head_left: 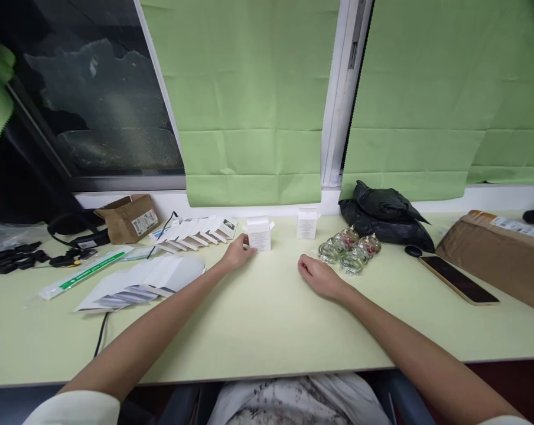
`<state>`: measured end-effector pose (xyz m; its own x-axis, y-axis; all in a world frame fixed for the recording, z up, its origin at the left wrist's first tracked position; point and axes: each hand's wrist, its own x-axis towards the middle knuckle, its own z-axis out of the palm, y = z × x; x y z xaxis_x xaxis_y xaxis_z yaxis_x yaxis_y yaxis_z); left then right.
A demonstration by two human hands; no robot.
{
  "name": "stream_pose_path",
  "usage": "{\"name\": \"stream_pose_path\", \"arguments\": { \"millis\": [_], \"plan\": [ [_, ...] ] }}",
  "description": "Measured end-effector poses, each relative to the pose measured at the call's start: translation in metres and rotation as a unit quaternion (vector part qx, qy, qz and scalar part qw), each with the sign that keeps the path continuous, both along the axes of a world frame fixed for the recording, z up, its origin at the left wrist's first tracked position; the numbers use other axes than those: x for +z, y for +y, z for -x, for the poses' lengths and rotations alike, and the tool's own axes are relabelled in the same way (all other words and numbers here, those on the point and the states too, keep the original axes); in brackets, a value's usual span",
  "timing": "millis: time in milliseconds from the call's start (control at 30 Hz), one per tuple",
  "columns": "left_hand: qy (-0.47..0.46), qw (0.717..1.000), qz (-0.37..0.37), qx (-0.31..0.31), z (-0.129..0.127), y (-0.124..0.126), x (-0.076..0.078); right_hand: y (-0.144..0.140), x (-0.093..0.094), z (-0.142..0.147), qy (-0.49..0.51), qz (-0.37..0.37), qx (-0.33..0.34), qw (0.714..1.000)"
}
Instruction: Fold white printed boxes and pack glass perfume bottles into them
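The left white carton (260,237), standing on the counter (267,319), could tip if the fingers of the left hand (237,254), pinching its left edge, tug unevenly, while the right hand (319,275) (fingers curled together, palm hidden) could knock the bagged ornaments (358,254).

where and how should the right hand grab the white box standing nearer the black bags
Probably best to pinch the white box by its side walls, below the flap jutting out at top right, the right hand coming from the front. It stands upright, taller than wide, printed face toward the person, with that hand in front, not touching it.
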<state>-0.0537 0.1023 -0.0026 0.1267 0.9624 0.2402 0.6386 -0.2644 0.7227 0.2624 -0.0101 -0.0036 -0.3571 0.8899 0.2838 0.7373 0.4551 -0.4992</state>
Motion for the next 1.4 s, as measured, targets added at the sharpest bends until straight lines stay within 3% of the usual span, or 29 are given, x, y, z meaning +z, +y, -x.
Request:
{"name": "stream_pose_path", "arguments": {
  "millis": [233, 433, 533, 633, 800, 1133, 1400],
  "plan": [
    [-0.008, 1.0, -0.009, 0.005, -0.013, 0.01, -0.006, 0.0, 0.001, 0.001, 0.01, -0.033, -0.036, 0.999],
    [-0.017, 1.0, 0.005, 0.016, -0.013, 0.003, -0.006, 0.002, 0.016, -0.006, -0.029, -0.16, -0.109, 0.981],
    [-0.013, 0.998, 0.001, 0.059, -0.011, -0.014, -0.006, 0.002, 0.029, -0.014, -0.107, -0.235, -0.178, 0.949],
    [-0.003, 0.996, -0.01, 0.083, -0.008, -0.036, -0.007, 0.002, 0.038, -0.022, -0.185, -0.256, -0.285, 0.905],
    [0.013, 0.999, -0.019, 0.034, -0.004, -0.057, -0.008, 0.001, 0.037, -0.029, -0.25, -0.256, -0.373, 0.856],
    [0.074, 0.992, -0.072, -0.078, -0.011, -0.069, -0.003, 0.019, 0.017, -0.041, -0.284, -0.245, -0.317, 0.871],
    [0.088, 0.985, -0.078, -0.127, -0.012, -0.069, -0.003, 0.031, 0.012, -0.031, -0.196, -0.224, -0.215, 0.93]
  ]
}}
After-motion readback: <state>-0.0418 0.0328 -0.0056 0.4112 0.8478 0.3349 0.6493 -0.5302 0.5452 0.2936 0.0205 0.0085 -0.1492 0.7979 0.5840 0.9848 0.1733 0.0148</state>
